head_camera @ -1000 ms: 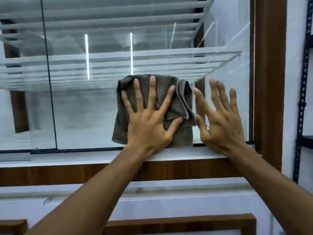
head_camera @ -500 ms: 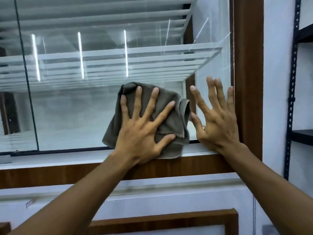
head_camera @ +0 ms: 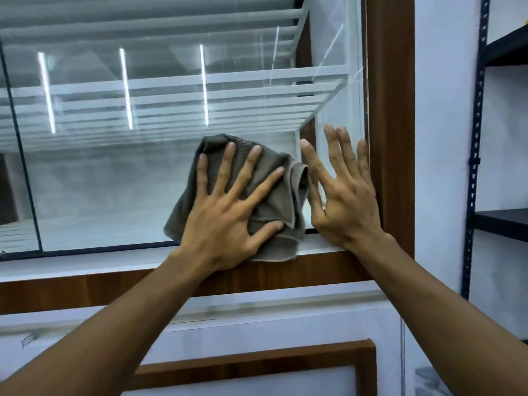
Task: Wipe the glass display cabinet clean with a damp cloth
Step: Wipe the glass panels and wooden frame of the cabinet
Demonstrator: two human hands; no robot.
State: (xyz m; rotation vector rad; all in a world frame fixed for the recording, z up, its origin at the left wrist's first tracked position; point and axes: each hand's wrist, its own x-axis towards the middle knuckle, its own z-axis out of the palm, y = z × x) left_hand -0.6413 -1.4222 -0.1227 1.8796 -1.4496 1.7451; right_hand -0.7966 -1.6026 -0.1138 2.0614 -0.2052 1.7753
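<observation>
Since the earlier frames the grey cloth (head_camera: 288,195) had been carried rightward and slightly down the glass pane (head_camera: 114,181) and bunched more tightly. Its folded edge was brought just beside the right hand (head_camera: 343,201), while that hand had been shifted until its little finger lay against the brown wooden frame (head_camera: 391,138).

The cloth was held flat against the lower right part of the pane by the left hand (head_camera: 228,212), whose fingers were spread straight and pressed on it rather than curled round it. The cloth's bottom edge was draped over the white sill (head_camera: 85,261). The right hand was laid bare on the glass, fingers straight and apart, nothing being held.

The step in hand was judged to be the wiping of the corner where pane, sill and frame meet. It would probably be done best if even palm pressure were kept, the bunched folds were smoothed so that a flat face met the glass, and overlapping strokes were taken right to the frame. The patch under the bare right hand should likely be wiped afterwards, since prints may be left there.
</observation>
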